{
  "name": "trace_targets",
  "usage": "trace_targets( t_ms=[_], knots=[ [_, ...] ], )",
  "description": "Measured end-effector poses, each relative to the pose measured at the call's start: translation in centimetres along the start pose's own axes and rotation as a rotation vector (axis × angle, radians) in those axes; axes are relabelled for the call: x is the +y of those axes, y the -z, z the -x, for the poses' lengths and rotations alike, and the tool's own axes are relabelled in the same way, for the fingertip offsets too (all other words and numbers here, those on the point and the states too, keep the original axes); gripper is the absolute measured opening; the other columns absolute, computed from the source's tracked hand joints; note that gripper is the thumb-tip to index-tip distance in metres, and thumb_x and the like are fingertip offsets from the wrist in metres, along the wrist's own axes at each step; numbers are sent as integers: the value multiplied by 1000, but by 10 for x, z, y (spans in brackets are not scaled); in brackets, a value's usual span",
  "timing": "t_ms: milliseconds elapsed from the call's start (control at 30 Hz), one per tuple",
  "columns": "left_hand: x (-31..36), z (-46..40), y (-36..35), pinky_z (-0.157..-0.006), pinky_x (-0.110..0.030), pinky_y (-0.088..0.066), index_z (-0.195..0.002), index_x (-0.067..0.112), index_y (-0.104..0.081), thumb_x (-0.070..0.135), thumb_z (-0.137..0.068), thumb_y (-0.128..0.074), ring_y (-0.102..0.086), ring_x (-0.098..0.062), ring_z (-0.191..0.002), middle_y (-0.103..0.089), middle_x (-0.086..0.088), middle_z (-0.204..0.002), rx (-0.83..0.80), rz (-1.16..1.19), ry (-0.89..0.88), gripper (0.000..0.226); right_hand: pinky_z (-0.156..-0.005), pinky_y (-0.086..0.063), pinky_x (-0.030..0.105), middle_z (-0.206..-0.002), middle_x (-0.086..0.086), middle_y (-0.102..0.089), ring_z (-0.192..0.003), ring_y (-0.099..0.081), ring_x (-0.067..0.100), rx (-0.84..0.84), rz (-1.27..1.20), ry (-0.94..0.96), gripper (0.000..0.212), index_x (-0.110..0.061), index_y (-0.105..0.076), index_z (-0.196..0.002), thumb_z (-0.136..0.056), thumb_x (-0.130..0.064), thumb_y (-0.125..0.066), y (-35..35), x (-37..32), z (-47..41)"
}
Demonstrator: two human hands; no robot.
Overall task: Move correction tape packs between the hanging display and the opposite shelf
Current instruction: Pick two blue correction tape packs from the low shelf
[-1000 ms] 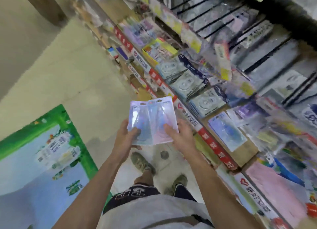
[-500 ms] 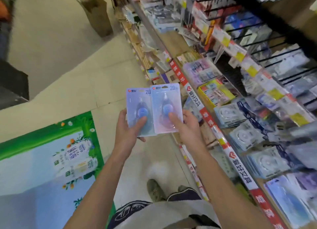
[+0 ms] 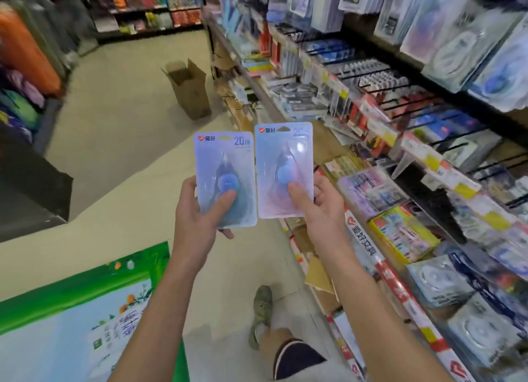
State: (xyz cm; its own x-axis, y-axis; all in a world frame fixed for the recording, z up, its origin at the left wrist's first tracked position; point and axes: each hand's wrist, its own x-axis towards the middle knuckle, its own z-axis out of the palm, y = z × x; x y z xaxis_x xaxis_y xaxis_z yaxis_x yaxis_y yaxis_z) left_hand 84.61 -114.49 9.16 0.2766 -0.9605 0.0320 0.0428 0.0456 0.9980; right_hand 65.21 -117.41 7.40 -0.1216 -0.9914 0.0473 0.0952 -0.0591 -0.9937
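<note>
1. Correction tape packs: two in view, held upright side by side near frame centre, edges almost touching; whether they overlap cannot be told.
2. Blue pack [image 3: 225,178]: printed "20m" at its top right; blister shows a dispenser with a round blue hub. Sits at 9 o'clock of the other pack.
3. Pink pack [image 3: 283,170]: same brand mark at its top left, held a little higher; glare hides part of the print.
4. Left hand [image 3: 197,210]: grips the blue pack, thumb pressed on the blister front, fingers curled behind the card.
5. Right hand [image 3: 320,207]: grips the pink pack, thumb on the front just under the hub, fingers wrapped round the right edge.
6. Hanging display [image 3: 428,101]: at 2 o'clock of the packs; black pegs carrying carded stationery, well apart from both hands.
7. Shelf edge strip [image 3: 385,270], red and white, runs toward 5 o'clock.
8. Open cardboard box [image 3: 190,91] on the floor at 12 o'clock.
9. Green floor poster [image 3: 85,310] at 7 o'clock.
</note>
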Motion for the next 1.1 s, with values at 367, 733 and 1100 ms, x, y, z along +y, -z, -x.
trace_targets(
  t_ms=[367,733,1100],
  knots=[
    [31,-199,-25,-41,-31,-45,-101,18,-54,25,-76,-73,-65,-21,-67,-71,3,-87,-215,-13,-34,31,-71,-56,40,-89,3,-75,-80,-71,17,171,-103,111,28,-14,-63,-102,-86,-33,-76,-51,-21,-154],
    [30,-331,-78,-40,-29,-45,-102,16,-56,23,-76,-75,-66,-24,-67,-70,-2,-93,-472,140,-41,33,-64,-56,26,-95,13,-73,-81,-71,17,439,-28,232,28,-4,-62,-107,-89,-24,-69,-63,-35,-239],
    [31,-435,-128,-59,-27,-57,-103,20,-58,11,-71,-82,-72,-12,-82,-75,9,-92,-926,252,45,42,-71,-58,38,-95,9,-72,-84,-71,20,886,80,333,24,-16,-64,-102,-87,-31,-72,-77,-41,-283]
  ],
)
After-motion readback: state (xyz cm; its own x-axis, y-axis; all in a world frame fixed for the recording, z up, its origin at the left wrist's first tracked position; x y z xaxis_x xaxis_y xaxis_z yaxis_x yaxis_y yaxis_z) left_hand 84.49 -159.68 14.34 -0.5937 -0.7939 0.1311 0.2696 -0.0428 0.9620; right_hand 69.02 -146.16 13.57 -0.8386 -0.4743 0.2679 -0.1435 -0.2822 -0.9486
